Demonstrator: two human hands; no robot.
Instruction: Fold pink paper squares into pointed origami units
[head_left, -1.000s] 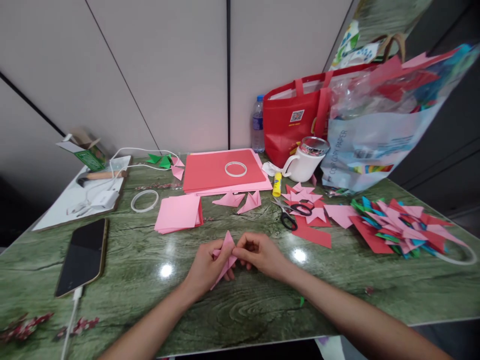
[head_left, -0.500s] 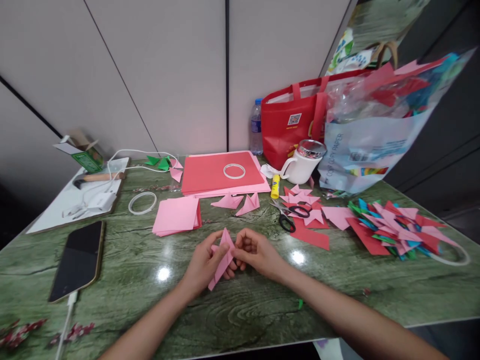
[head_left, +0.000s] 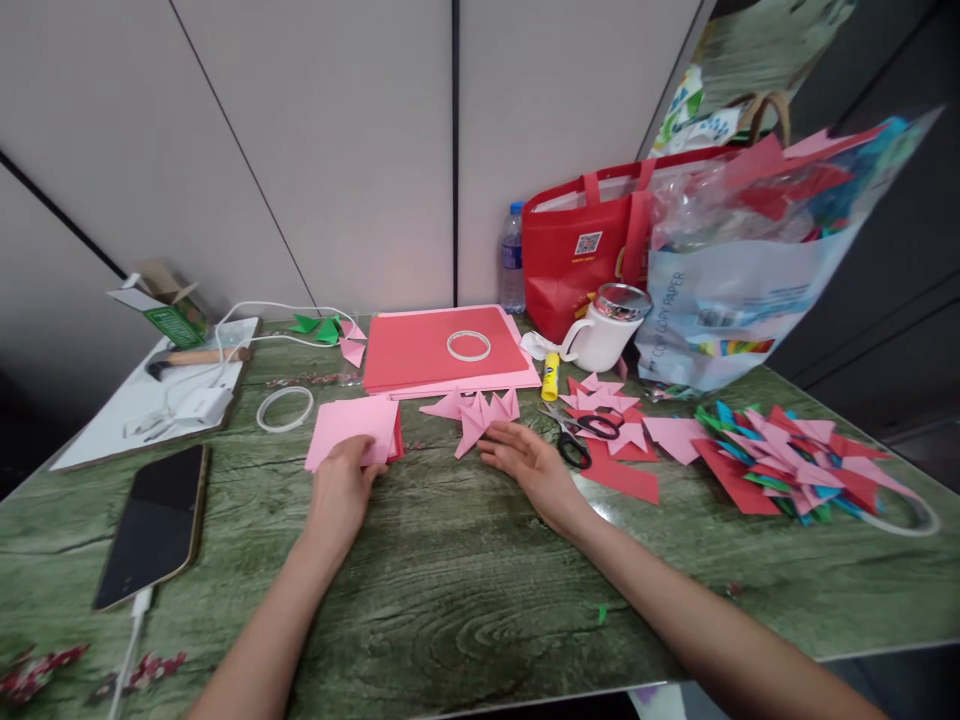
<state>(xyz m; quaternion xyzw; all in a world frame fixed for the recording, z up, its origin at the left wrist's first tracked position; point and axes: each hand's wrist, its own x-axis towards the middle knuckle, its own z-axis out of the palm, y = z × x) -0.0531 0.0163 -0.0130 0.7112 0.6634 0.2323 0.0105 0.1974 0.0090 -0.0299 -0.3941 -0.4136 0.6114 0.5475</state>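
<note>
— Starting at the near edge: anything on the tabletop (head_left: 450,630)?

— A green scrap (head_left: 602,613) beside the right forearm, and a plugged-in phone (head_left: 152,528) off to the left.

— And the hands?

— Left hand (head_left: 343,490) laid over the near part of the pink square stack (head_left: 349,420), fingers curled down; cannot tell whether pinching a sheet or only touching. Right hand (head_left: 531,475) reaching forward, fingers long and loosely together, nothing visibly held, tips at the edge of a folded pink piece (head_left: 474,420); contact or slight gap, impossible to tell.

— Handling of the squares?

— Very light, probably; thin but crisp, apt to slide over one another. Best lifted by a near corner, thumb beneath a single sheet.

— And of the folded piece?

— Likely light too, springy at the creases, easily crushed at the points. Better pinched across thick layers than by a tip.

— Farther back?

— Scissors (head_left: 574,447) to the right, then a yellow glue stick (head_left: 550,376), a red sheet (head_left: 409,350) bearing a tape roll (head_left: 469,333), and a white mug (head_left: 600,340).
</note>
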